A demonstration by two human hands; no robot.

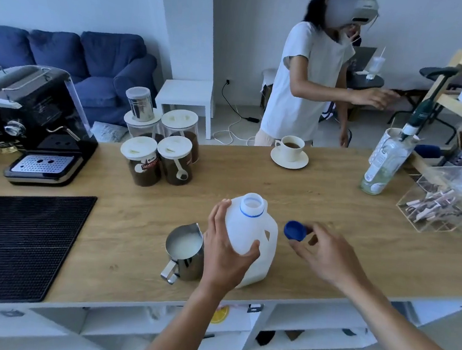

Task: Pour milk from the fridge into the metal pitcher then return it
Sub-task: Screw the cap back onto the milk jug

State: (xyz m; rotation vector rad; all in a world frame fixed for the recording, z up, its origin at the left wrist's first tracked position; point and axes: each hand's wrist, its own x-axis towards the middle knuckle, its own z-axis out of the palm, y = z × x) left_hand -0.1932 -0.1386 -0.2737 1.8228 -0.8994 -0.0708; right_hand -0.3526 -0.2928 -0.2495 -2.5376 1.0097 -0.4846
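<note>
Risk: milk jug [249,233] stands uncapped on the counter [335,203], touching the metal pitcher [183,251]; a nudge could slosh either one, imo.
Cap risk: a crooked thread means leaks on the way to the fridge.
Left hand [225,248]: wrapped round the jug's side, steadying it.
Right hand [321,252]: fingertips pinching the blue cap [293,230], just beside the jug's neck.
Pitcher: milk already in it.

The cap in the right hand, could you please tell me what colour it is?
Blue; the cap matches the blue ring on the milk jug neck, seen clearly in the head view.
</note>
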